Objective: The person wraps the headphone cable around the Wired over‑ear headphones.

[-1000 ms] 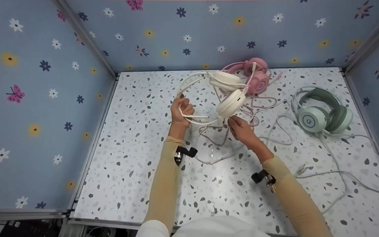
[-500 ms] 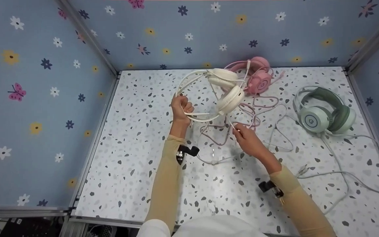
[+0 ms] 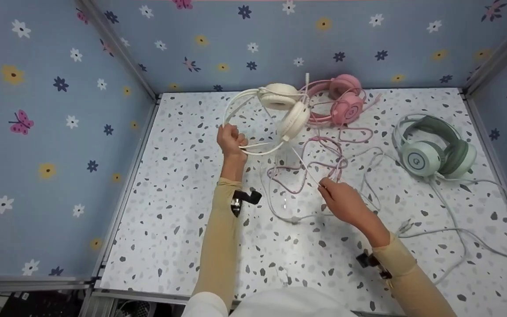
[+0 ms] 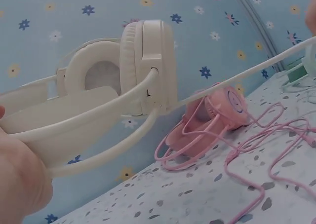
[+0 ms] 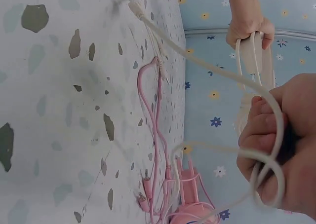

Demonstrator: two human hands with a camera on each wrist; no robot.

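Observation:
My left hand [image 3: 232,141] grips the headband of a white headset [image 3: 294,121], held up over the table with its ear cups facing away to the right. In the left wrist view an ear cup [image 4: 160,66] has a cord running straight out from its lower end. My right hand [image 3: 343,200] holds that white cord [image 3: 305,165], which is stretched between the cup and my fingers. Seen from the right wrist, the cord [image 5: 197,61] loops around and out of my curled right hand [image 5: 291,140], and its far part trails down to the tabletop.
A pink headset [image 3: 347,108] lies at the back, its pink cord [image 3: 299,190] looped across the middle. At the right rests a green headset [image 3: 420,159] with cables [image 3: 451,229] spread around it. Flower-patterned panels [image 3: 253,35] enclose the speckled table [image 3: 170,246].
My right hand has moved toward the front right, lengthening the straight stretch of cord from the ear cup. My left hand and the white headset have shifted a little left.

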